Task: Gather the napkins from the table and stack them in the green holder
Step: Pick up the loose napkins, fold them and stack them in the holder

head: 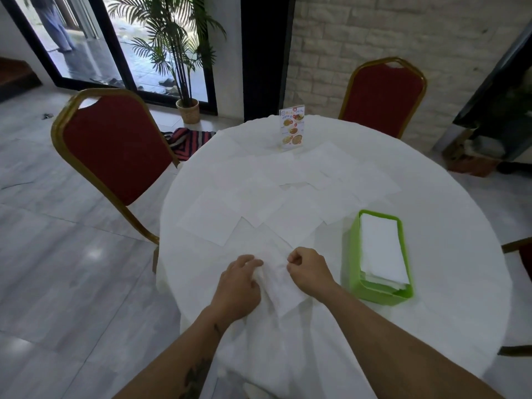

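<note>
Several white napkins (288, 203) lie spread flat over the middle of a round table with a white cloth (449, 214). Near the front edge, my left hand (240, 283) and my right hand (309, 269) each pinch a side of one crumpled white napkin (280, 286). Their fingers are curled into it. To the right of my hands stands the green holder (352, 254), with a stack of white napkins (381, 249) lying inside it.
A menu card stand (292, 128) is upright at the far side of the table. Red chairs with gold frames stand at the left (115, 145) and far right (384, 96). Another chair's edge (521, 249) shows at the right. A potted palm (187, 110) stands by the window.
</note>
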Demonstrator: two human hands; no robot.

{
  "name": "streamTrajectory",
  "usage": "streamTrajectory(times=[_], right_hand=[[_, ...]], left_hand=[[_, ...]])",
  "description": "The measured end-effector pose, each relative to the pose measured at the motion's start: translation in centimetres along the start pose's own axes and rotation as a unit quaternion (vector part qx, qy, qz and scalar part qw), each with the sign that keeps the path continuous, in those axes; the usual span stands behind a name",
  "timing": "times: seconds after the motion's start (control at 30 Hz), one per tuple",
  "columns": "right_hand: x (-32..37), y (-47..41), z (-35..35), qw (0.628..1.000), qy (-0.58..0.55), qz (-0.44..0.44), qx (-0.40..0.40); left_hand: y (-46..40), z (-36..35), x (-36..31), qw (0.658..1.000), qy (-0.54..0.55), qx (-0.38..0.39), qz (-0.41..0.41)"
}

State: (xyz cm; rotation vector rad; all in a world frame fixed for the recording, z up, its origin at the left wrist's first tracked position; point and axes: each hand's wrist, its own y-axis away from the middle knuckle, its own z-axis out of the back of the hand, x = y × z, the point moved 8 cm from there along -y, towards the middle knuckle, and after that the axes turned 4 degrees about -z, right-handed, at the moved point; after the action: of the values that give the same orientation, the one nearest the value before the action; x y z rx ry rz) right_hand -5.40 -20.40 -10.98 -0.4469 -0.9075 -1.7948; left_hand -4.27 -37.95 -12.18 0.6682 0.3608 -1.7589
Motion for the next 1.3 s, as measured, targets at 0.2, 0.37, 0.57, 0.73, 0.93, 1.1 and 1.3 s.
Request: streamTrajectory(times=[0.2,0.37,0.57,0.73,0.93,1.1,1.3], right_hand=[[0.2,0.7,9.3,0.988,-0.074,0.028,-0.136],[-3.2,0.6,17.1,0.968,-0.119,-0.005,-0.221],[-10.4,0.7,20.7,0.961,-0.109,-0.132,-0.217],[-12.6,0.6,20.4,0.967,-0.105,-0.150,-0.177],[-11.6,0.6,20.4,0.985,-0.020,-0.106,-0.135],[-9.3,1.4,19.5,0.958,0.246,0.018,-0.144],[-10.3,1.8,16.0,0.926,0.366,0.091,-0.011]], left_hand=[[-3.9,1.6,-6.7,0.993,0.067,-0.076,-0.061],[-6.2,0.8,-13.1,0.990,0.084,-0.061,-0.095],[-7.0,-3.0,-17.9,0.992,0.055,0.034,-0.105],[-6.8,-6.0,-19.8,0.990,0.039,0.105,-0.079],[-6.9,-8.1,-21.3,0.989,-0.003,0.137,-0.059],[-6.9,-9.3,-21.9,0.979,-0.128,0.141,-0.069],[-6.6,-10.7,-21.1,0.961,-0.203,0.182,-0.038]])
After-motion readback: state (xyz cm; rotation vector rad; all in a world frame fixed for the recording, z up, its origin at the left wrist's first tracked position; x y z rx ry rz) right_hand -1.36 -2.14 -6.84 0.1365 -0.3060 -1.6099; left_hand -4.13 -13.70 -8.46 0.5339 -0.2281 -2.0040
